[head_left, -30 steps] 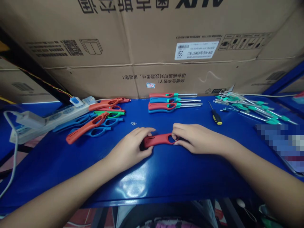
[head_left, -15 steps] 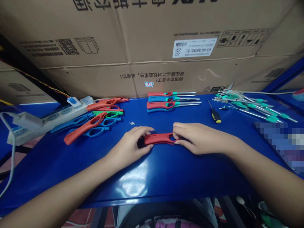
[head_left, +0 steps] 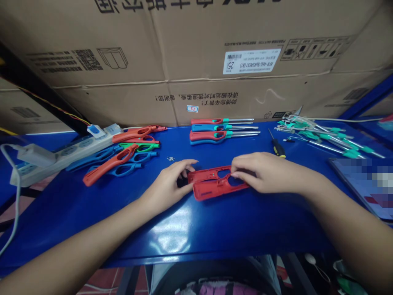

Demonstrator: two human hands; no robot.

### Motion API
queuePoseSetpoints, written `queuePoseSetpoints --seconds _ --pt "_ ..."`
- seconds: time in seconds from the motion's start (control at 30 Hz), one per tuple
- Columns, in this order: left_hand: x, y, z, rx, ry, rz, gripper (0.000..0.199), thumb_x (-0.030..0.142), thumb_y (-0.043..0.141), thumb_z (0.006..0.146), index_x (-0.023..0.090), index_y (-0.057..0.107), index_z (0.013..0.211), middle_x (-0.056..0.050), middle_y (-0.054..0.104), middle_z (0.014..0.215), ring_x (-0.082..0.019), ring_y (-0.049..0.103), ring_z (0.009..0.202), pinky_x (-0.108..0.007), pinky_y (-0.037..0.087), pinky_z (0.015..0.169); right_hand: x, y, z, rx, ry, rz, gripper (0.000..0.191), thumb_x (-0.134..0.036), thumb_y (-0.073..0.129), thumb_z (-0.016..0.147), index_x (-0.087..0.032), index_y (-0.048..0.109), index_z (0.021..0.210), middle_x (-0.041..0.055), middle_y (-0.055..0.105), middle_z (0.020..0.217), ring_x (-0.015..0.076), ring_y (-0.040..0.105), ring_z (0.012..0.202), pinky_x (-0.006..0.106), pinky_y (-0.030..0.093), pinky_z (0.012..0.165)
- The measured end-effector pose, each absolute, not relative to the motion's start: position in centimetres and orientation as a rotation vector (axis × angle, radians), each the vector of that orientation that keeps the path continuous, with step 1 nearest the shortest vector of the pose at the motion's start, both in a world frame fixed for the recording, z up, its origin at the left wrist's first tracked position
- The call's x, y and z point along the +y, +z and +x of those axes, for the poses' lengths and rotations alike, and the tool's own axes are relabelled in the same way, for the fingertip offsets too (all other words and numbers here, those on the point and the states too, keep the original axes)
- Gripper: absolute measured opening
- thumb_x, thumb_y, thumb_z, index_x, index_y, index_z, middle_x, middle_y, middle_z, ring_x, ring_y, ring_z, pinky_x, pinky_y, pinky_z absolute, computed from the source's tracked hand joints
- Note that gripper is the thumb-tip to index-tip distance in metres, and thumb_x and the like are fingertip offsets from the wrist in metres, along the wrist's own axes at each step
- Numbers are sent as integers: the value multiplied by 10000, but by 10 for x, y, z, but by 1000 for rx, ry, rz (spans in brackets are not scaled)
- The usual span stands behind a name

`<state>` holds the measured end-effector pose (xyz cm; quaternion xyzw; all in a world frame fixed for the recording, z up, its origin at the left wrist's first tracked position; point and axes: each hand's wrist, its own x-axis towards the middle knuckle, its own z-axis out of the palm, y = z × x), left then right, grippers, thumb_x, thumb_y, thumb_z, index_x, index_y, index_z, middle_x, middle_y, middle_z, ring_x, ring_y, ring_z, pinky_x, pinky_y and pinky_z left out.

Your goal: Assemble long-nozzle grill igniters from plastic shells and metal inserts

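A red lighter handle is parted lengthwise into two shell halves. The far half (head_left: 205, 175) and the near half (head_left: 211, 189) lie side by side with their hollow insides facing up. My left hand (head_left: 164, 180) curls its thumb and fingers about the left end of the far half. At the right end, my right hand (head_left: 264, 172) pinches the shells by the trigger openings; its fingers hide that end, so which half it grips I cannot tell. A few tiny pale screws or pins (head_left: 170, 158) rest on the blue table (head_left: 147, 237) beyond my left hand.
Several assembled lighters (head_left: 211, 135) lie at the back. Loose coloured handles (head_left: 110, 166) are heaped beside a power strip (head_left: 73, 149) on the left. A screwdriver (head_left: 278, 148), a pile of metal lighter tubes (head_left: 331, 137) and a tablet-like device (head_left: 362, 184) are on the right.
The red handle, closed half a second ago, has come apart into two halves. My right hand has moved slightly right and away from me, while my left hand has stayed nearly still.
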<state>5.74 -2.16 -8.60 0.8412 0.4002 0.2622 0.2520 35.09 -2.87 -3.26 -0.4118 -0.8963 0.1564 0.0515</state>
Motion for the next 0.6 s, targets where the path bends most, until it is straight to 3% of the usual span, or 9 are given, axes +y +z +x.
queuePoseSetpoints --seconds 0.17,0.3,0.4,0.5,0.6 --pt "-19 -87 58 1093 738 2286 463 316 735 883 223 560 1301 -37 686 1093 -164 641 889 -325 556 829 -33 -35 341 -2854 466 -1327 226 -315 528 977 -208 610 796 15 667 780 148 534 629 287 283 579" --pt "-24 -78 59 1072 757 2400 272 335 646 951 218 636 1197 -59 670 1140 -201 628 1036 -377 513 956 -29 -36 341 -2863 439 -1302 294 -377 597 945 -197 575 713 2 621 723 131 501 592 281 264 564" --pt "-30 -73 60 1012 711 2506 188 326 622 963 223 679 1110 -62 673 1150 -219 612 1092 -413 460 1033 -27 -36 345 -2816 370 -1227 257 -431 634 923 -202 606 809 9 629 847 128 511 632 273 293 575" --pt "-34 -70 60 944 641 2559 232 345 641 945 214 675 1134 -73 688 1128 -228 614 1058 -410 485 987 -27 -39 346 -2777 362 -1160 215 -414 642 914 -220 633 1005 25 635 1019 139 556 717 272 338 607" --pt "-35 -70 60 891 570 2584 314 367 672 914 201 655 1180 -79 693 1132 -232 626 1036 -414 506 963 -27 -42 343 -2801 427 -1115 156 -345 618 925 -219 636 1015 22 636 1009 137 563 729 268 354 621"
